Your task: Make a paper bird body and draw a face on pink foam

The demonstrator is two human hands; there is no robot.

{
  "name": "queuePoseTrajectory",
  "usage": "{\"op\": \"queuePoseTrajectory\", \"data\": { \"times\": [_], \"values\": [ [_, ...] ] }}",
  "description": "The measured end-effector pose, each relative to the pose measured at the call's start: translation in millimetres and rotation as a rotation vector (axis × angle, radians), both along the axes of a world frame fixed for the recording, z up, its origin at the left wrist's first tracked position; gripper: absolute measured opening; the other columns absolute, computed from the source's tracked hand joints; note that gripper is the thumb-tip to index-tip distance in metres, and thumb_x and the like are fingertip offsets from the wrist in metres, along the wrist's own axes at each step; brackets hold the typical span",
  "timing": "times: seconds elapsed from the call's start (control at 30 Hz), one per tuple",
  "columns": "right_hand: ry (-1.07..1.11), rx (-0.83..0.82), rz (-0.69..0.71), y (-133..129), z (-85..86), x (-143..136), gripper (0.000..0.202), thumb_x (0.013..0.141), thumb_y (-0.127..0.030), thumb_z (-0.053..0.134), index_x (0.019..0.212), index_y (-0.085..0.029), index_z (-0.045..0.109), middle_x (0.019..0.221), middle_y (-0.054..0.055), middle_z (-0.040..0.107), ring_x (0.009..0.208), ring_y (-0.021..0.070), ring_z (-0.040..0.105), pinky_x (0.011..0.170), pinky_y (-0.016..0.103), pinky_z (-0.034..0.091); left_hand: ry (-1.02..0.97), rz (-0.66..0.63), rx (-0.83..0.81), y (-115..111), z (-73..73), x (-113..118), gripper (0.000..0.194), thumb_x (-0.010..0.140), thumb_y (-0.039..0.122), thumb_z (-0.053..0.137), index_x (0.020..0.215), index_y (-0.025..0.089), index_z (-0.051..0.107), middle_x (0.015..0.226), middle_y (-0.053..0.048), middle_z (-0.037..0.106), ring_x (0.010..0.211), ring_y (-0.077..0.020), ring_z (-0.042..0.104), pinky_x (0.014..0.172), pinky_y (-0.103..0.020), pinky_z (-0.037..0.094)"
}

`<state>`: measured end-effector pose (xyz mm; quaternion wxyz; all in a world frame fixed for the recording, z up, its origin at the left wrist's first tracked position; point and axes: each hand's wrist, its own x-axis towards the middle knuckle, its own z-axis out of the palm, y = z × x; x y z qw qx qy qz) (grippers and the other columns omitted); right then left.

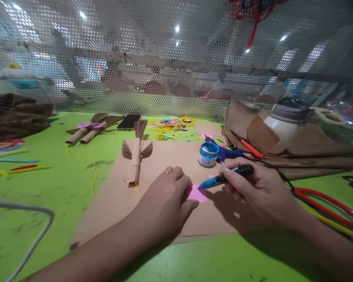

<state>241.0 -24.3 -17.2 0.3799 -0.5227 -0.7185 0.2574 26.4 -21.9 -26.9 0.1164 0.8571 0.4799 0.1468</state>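
Observation:
A small pink paper piece point(198, 194) lies on the large brown paper sheet point(106, 201). At its left edge my left hand point(170, 192) is closed, thumb and fingers holding it down against the sheet. My right hand point(253, 186) grips a blue-tipped brush pen with a black end point(220, 179); its tip is at the top of the pink piece. An open jar of blue paint point(208, 154) stands just behind the pen. To the left of my left hand lies a paper-roll figure point(136, 160) with pleated paper wings and yellow strings.
Two more paper-roll figures point(90, 131), a phone point(129, 122) and yellow shreds point(172, 131) lie toward the back. A blue glue gun point(229, 153), orange-handled scissors point(329, 203), a white bottle point(285, 125) and folded brown paper point(317, 156) are at the right. A perforated screen point(164, 58) stands behind.

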Motion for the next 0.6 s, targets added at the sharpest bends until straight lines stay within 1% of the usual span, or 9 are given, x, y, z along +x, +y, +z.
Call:
{"op": "queuePoseTrajectory", "data": {
  "times": [0.17,0.4,0.6],
  "values": [
    [0.005,0.002,-0.006,-0.3,-0.6,-0.7,0.026,0.091,-0.045,0.052,0.088,-0.021,0.062,0.059,-0.003,0.056,0.05,0.0113,0.049,0.049,0.027,0.041,0.008,0.001,-0.005,0.2,0.5,-0.5,0.02,0.086,0.037,0.06,0.082,0.017,0.06,0.088,-0.005,0.052,0.088,-0.0229,0.047,0.073,-0.035,0.042],
    [-0.028,-0.023,-0.002,-2.2,5.6,-2.0,0.027,0.092,-0.044,0.05,0.087,-0.02,0.062,0.061,-0.002,0.057,0.052,0.0121,0.051,0.05,0.028,0.042,0.009,-0.007,-0.009,0.4,2.0,0.0,0.019,0.086,0.036,0.059,0.083,0.017,0.06,0.089,-0.006,0.053,0.089,-0.0238,0.048,0.073,-0.035,0.042],
    [-0.013,-0.03,-0.012,-2.6,4.7,-1.6,0.028,0.092,-0.045,0.051,0.085,-0.02,0.061,0.059,-0.002,0.056,0.05,0.0119,0.05,0.05,0.028,0.042,-0.002,-0.003,-0.01,0.5,1.2,-0.1,0.018,0.085,0.036,0.06,0.083,0.017,0.06,0.089,-0.006,0.053,0.089,-0.0242,0.048,0.074,-0.036,0.042]
  ]
}}
